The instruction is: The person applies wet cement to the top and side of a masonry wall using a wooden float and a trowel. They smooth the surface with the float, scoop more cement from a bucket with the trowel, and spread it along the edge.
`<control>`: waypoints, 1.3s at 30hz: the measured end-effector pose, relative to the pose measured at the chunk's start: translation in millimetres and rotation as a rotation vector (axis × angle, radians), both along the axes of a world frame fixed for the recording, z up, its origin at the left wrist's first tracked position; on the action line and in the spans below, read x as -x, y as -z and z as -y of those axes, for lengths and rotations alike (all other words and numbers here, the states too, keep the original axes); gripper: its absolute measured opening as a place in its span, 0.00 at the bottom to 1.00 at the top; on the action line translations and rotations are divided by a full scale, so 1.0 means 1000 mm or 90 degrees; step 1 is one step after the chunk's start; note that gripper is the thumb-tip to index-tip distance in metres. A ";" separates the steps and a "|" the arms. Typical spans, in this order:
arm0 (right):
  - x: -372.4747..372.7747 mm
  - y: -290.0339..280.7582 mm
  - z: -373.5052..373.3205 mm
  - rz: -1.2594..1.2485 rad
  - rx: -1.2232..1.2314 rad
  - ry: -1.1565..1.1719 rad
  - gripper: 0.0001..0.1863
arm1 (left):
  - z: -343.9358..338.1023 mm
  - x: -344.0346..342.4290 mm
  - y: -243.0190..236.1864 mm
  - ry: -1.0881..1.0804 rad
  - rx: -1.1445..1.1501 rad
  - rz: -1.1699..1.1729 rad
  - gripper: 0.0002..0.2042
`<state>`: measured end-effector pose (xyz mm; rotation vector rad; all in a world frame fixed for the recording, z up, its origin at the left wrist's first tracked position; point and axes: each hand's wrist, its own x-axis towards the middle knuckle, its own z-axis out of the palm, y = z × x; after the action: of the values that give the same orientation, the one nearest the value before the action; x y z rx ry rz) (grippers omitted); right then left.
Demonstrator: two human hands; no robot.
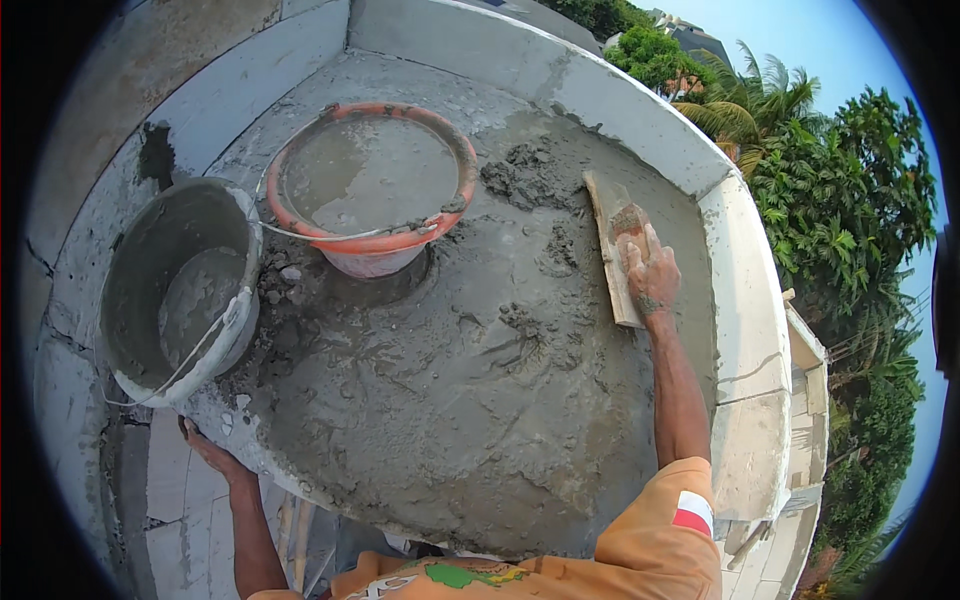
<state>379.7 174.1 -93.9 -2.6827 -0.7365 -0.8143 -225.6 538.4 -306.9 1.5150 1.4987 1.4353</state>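
Note:
My right hand [652,268] is closed around the handle of a long wooden plastering float [612,255]. The float rests on wet grey mortar [440,400] by the right-hand wall, its long side pointing away from me. Mortar is smeared on my fingers and wrist. At the lower left, my left hand [208,450] lies stretched against the near ledge, just below a grey bucket [180,290], with nothing seen in it. Part of its fingers is hard to make out. The bucket leans slightly, with some grey mix at its bottom.
An orange-rimmed bucket [375,225] of watery grey mix stands in the mortar at the far left. Low block walls [745,330] curve around the slab. Mortar heaps [535,178] lie left of the float. Trees [840,200] rise beyond the right wall.

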 end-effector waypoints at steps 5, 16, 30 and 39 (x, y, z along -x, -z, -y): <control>-0.018 -0.002 -0.033 0.037 0.007 -0.035 0.29 | -0.003 -0.017 -0.019 0.070 0.159 0.389 0.31; 0.096 -0.006 0.019 -0.040 0.066 -0.125 0.29 | 0.003 -0.009 -0.017 0.056 0.117 0.361 0.30; 0.125 -0.008 0.022 -0.041 -0.024 -0.148 0.26 | 0.001 -0.014 -0.020 0.011 0.095 0.310 0.29; 0.100 0.041 0.072 -0.067 0.081 -0.050 0.29 | 0.011 -0.038 -0.057 0.016 0.070 0.341 0.34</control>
<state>279.5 102.1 -135.3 -2.7636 -0.8893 -0.6208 -187.8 527.6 -250.4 0.9726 1.1977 1.5574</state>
